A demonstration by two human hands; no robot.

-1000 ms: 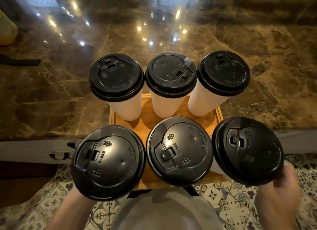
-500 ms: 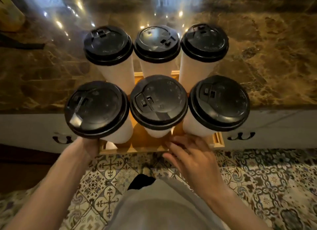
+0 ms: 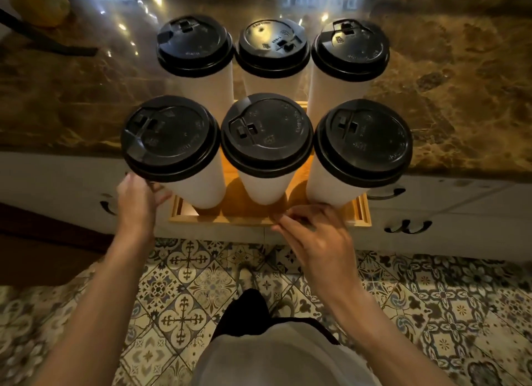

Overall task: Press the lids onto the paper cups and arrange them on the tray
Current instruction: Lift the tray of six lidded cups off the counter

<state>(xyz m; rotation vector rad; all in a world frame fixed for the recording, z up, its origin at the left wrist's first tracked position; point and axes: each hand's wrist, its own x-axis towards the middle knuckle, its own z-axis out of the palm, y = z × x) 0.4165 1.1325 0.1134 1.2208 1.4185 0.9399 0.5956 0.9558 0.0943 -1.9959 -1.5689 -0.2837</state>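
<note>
Six paper cups (image 3: 267, 184) with black lids (image 3: 266, 132) stand in two rows in the wooden tray (image 3: 218, 220) mid-frame, overhanging the marble bench (image 3: 460, 98). Left hand (image 3: 138, 204) fingers vanish under the lower-left lid. Right hand (image 3: 313, 239) has bent fingers on the near rim, thumb hidden. Can't tell either grip.

You have a glossy brown marble desk (image 3: 460, 98) catching spots of light, white cabinet fronts (image 3: 460, 213) with dark curled handles (image 3: 407, 227) under its near edge, patterned floor tiles (image 3: 187, 270) nearest you, and a yellow object (image 3: 43, 3) far left.
</note>
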